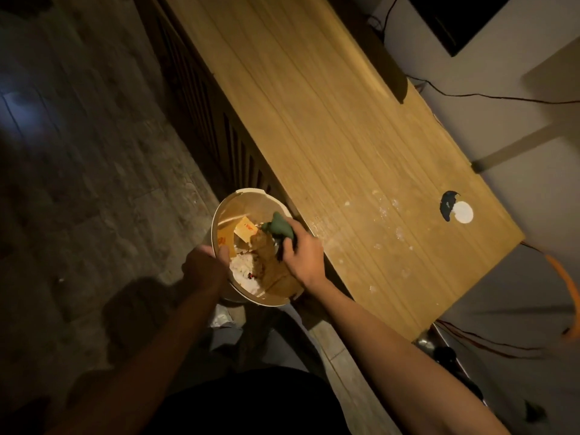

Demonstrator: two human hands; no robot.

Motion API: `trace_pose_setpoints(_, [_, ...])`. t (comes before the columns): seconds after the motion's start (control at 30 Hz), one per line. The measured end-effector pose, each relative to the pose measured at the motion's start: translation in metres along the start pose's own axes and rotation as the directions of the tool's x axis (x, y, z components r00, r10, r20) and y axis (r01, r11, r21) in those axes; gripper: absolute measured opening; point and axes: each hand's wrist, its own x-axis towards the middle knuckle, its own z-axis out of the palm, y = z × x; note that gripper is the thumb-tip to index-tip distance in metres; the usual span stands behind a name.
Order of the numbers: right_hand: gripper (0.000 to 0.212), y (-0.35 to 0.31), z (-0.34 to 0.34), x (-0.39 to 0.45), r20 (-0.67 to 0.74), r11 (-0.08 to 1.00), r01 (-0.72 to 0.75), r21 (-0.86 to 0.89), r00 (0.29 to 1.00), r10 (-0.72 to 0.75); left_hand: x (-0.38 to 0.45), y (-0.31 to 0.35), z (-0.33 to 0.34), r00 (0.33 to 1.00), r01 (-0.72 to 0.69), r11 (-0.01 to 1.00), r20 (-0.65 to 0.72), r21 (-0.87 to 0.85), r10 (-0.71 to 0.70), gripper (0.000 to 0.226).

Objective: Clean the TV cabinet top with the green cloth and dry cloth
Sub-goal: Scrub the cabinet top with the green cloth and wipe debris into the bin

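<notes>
The wooden TV cabinet top runs from the upper left to the right, with white crumbs and specks scattered over its near end. My right hand grips a bunched green cloth over the open mouth of a round bin, at the cabinet's front edge. My left hand holds the rim of that pale bin, which contains paper scraps, cardboard and white tissue. No dry cloth is in view.
A dark patch and a white disc lie on the cabinet's right end. Black cables trail along the wall behind it. A dark screen corner hangs at top right. Stone-tiled floor spreads out to the left.
</notes>
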Motion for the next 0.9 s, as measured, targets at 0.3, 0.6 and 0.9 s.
trace_pose_setpoints(0.3, [0.036, 0.055, -0.105, 0.048, -0.249, 0.948, -0.121, 0.293, 0.948, 0.197, -0.009, -0.004, 0.010, 0.997, 0.010, 0.999, 0.071, -0.037, -0.007, 0.035])
trace_pose_setpoints(0.6, [0.041, 0.169, -0.241, 0.160, -0.378, 0.943, -0.319, 0.096, 0.865, 0.331, -0.018, -0.012, 0.034, 0.999, -0.005, 0.996, -0.049, -0.085, 0.001, 0.033])
trace_pose_setpoints(0.9, [0.054, 0.249, -0.318, 0.229, -0.351, 0.845, -0.504, -0.178, 0.835, 0.424, -0.016, -0.024, 0.058, 0.989, 0.038, 0.992, -0.138, -0.119, -0.054, 0.050])
